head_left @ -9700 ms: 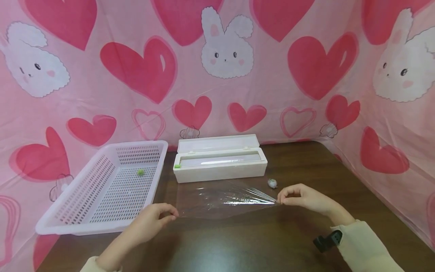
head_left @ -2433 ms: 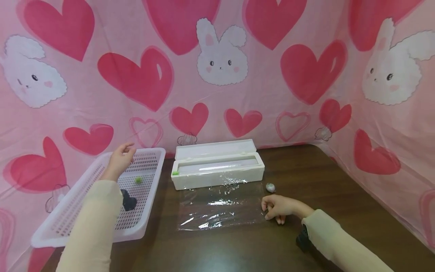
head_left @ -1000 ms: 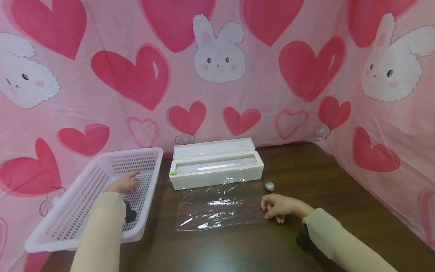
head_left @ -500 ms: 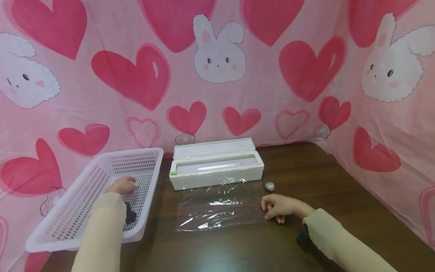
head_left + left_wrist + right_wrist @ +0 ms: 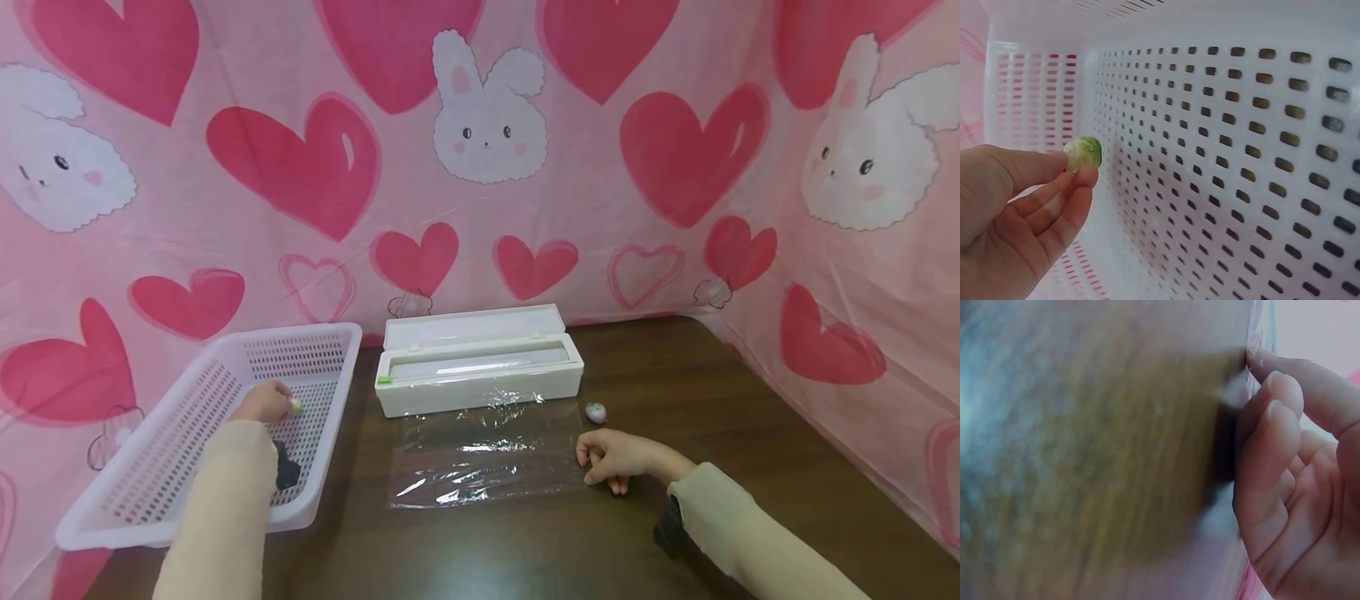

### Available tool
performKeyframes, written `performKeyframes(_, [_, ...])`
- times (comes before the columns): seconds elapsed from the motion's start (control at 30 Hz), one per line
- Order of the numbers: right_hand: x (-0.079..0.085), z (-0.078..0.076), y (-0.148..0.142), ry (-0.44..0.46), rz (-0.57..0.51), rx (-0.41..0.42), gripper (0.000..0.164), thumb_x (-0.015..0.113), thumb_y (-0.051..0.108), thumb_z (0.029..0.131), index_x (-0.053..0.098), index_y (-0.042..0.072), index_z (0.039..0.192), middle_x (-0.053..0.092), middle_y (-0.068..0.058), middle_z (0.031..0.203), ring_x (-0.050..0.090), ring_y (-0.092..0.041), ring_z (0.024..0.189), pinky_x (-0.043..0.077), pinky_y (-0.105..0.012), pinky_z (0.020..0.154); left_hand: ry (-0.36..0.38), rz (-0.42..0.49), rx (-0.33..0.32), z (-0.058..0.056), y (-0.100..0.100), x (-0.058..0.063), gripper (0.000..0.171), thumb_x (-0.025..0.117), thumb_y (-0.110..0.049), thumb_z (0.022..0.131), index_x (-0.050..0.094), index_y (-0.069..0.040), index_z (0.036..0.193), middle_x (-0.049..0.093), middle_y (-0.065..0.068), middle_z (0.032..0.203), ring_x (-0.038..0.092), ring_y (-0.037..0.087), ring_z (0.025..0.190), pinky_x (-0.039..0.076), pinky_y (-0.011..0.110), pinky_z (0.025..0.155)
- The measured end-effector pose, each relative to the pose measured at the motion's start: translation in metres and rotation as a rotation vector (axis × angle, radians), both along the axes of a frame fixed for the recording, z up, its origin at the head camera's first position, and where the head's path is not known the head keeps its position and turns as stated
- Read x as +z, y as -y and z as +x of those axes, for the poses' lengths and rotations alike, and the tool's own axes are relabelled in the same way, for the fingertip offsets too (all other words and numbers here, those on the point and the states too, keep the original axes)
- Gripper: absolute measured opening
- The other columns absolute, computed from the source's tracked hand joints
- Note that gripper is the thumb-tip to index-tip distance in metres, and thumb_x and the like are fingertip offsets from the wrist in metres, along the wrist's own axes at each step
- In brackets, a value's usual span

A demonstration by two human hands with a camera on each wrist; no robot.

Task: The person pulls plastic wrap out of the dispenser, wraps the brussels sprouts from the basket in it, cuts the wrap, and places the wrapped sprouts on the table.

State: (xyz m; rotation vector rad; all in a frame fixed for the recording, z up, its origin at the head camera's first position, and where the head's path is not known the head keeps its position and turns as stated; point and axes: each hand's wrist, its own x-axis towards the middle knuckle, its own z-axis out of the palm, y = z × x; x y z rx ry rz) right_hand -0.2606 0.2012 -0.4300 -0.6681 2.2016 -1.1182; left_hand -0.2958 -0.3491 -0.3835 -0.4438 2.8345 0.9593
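Observation:
In the left wrist view, a small green and pale Brussels sprout (image 5: 1084, 154) is pinched between thumb and fingertips of my left hand (image 5: 1029, 212). That hand is inside the white perforated basket (image 5: 341, 392), low over its bottom. A sheet of clear plastic wrap (image 5: 487, 479) lies on the table, running out from the white wrap dispenser (image 5: 480, 393). My right hand (image 5: 618, 457) rests on the table at the sheet's right edge, fingers loosely bent. In the right wrist view a fingertip touches the film's edge; no pinch shows.
Behind the right hand lies a small film-wrapped ball (image 5: 596, 412), whitish with a hint of green. The dispenser's lid (image 5: 476, 327) stands raised at the back. A pink curtain (image 5: 480, 208) with hearts and rabbits hangs behind the dark wooden table (image 5: 525, 554).
Earlier both hands held the film's corners; it now lies on the table. The left hand went into the basket and picked up the sprout. Lately the right hand has stayed still.

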Motion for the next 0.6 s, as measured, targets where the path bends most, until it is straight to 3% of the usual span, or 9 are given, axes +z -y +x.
performKeyframes(0.27, [0.0, 0.001, -0.001, -0.011, 0.002, 0.008, 0.019, 0.066, 0.002, 0.081, 0.049, 0.001, 0.089, 0.051, -0.003, 0.057, 0.05, -0.009, 0.038, 0.041, -0.02, 0.036, -0.047, 0.057, -0.032, 0.004, 0.001, 0.01, 0.033, 0.055, -0.001, 0.084, 0.046, 0.012, 0.113, 0.052, 0.026, 0.099, 0.049, 0.037, 0.089, 0.042, 0.049, 0.075])
performKeyframes(0.37, [0.0, 0.001, -0.002, -0.019, 0.0, 0.009, 0.019, 0.066, 0.003, 0.081, 0.049, 0.001, 0.089, 0.051, -0.004, 0.058, 0.05, -0.01, 0.038, 0.041, -0.021, 0.036, -0.076, 0.06, -0.035, -0.001, 0.006, 0.008, 0.034, 0.056, -0.004, 0.085, 0.046, 0.011, 0.113, 0.055, 0.025, 0.098, 0.052, 0.036, 0.087, 0.042, 0.053, 0.077])
performKeyframes(0.47, [0.0, 0.0, -0.002, -0.027, -0.003, 0.013, 0.019, 0.066, 0.003, 0.081, 0.048, 0.001, 0.088, 0.052, -0.005, 0.058, 0.05, -0.01, 0.038, 0.04, -0.021, 0.035, -0.127, 0.074, -0.084, -0.01, 0.019, 0.001, 0.033, 0.056, -0.011, 0.089, 0.046, 0.01, 0.112, 0.058, 0.023, 0.095, 0.057, 0.03, 0.082, 0.046, 0.046, 0.07])
performKeyframes(0.6, [-0.001, -0.001, -0.002, -0.033, -0.001, 0.016, 0.02, 0.067, 0.004, 0.081, 0.048, 0.002, 0.088, 0.052, -0.005, 0.058, 0.05, -0.01, 0.038, 0.04, -0.021, 0.035, -0.178, 0.125, -0.146, -0.013, 0.025, 0.002, 0.037, 0.055, -0.013, 0.091, 0.044, 0.013, 0.114, 0.055, 0.029, 0.103, 0.057, 0.033, 0.086, 0.048, 0.044, 0.071])
